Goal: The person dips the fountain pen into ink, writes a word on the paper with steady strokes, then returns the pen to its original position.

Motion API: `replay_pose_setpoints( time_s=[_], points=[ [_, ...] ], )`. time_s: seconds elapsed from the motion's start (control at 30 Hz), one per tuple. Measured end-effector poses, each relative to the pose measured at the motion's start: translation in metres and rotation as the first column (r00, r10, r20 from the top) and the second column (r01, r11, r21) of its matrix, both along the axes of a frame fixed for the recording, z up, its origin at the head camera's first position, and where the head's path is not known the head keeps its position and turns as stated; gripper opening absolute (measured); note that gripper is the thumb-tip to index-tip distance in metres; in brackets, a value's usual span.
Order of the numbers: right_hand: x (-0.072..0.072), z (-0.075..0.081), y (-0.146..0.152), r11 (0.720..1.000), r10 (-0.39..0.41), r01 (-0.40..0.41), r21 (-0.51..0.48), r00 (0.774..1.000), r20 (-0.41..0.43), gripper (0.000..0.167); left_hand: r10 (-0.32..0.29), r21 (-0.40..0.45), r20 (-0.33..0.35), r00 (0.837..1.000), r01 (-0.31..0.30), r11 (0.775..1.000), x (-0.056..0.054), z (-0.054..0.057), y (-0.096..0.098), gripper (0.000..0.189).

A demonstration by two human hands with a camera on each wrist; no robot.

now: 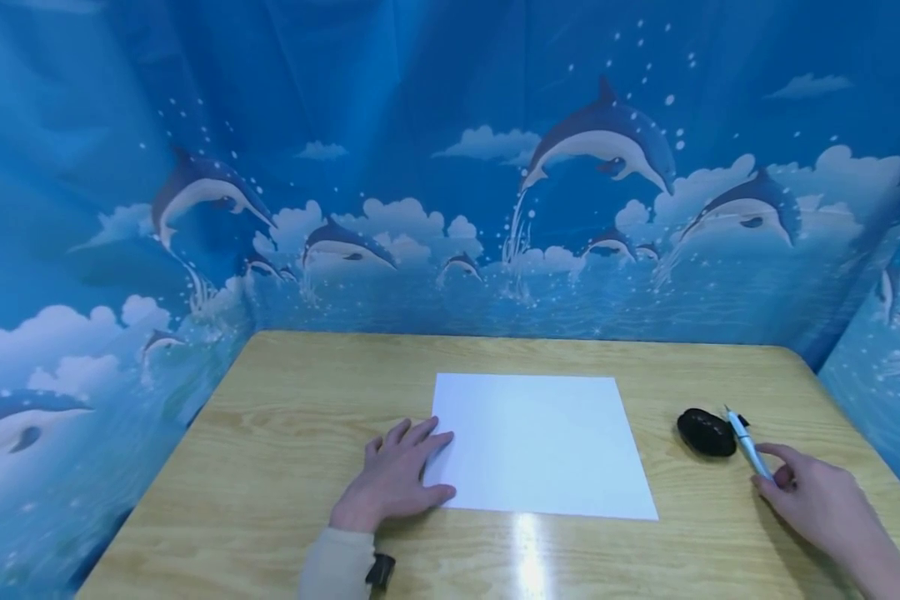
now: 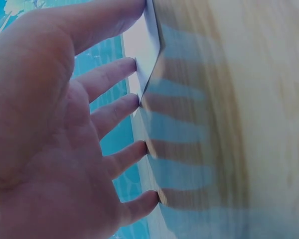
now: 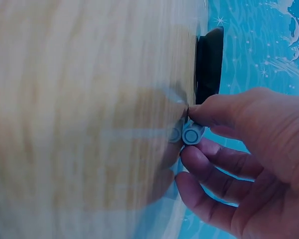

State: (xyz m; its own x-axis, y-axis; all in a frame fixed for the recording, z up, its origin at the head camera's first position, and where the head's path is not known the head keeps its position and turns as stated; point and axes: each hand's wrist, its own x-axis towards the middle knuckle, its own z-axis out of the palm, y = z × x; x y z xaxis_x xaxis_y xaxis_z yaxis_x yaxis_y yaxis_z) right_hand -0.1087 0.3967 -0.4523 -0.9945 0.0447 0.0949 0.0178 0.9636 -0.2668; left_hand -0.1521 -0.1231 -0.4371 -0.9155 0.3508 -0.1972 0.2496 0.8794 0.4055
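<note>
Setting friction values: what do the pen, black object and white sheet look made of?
Pen: probably plastic; smooth pale-blue barrel. Black object: glossy, bright highlights; plastic or polished stone, can't tell. White sheet: likely matte paper; thin with crisp edges.

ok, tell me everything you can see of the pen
The pen is slim and pale blue, apparently plastic, with a thin dark tip and a small dark piece beside its front part. Its rear end is round, with a ring marking. It lies low at the wood-grain table, tip pointing away from the person and slightly left, just right of a black rounded object; contact there is unclear. The right hand pinches its rear.
</note>
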Motion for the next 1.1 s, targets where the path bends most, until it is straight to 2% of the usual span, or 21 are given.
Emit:
replay_pose_setpoints(
  time_s=[0.17,0.4,0.57,0.77,0.97,1.1],
  points=[
    [0.001,0.001,-0.001,0.999,-0.038,0.037,0.008,0.999,0.02,0.042,0.002,0.007,-0.005,1.0,-0.002,1.0,0.0,-0.001,0.0,0.071],
    [0.008,0.002,-0.003,0.998,-0.068,0.066,-0.019,0.992,-0.11,0.033,0.002,0.008,-0.012,1.0,-0.002,1.0,0.001,-0.001,-0.001,0.071],
    [0.014,0.007,-0.004,0.995,-0.097,0.092,-0.04,0.987,-0.129,0.032,0.001,0.011,-0.005,1.0,-0.001,1.0,0.001,-0.002,-0.001,0.071],
    [0.021,0.014,-0.006,0.997,-0.073,0.067,-0.043,0.986,-0.152,0.026,0.002,0.007,-0.002,1.0,-0.002,1.0,0.0,-0.002,0.0,0.072],
    [0.026,0.022,-0.013,0.999,-0.023,0.013,-0.049,0.978,-0.209,0.019,-0.004,0.016,0.001,1.0,0.004,1.0,0.0,-0.001,-0.001,0.072],
    [0.026,0.029,-0.017,0.999,-0.013,0.004,-0.049,0.983,-0.181,0.015,-0.016,0.008,-0.004,1.0,0.016,1.0,0.0,0.0,-0.001,0.072]
  ],
)
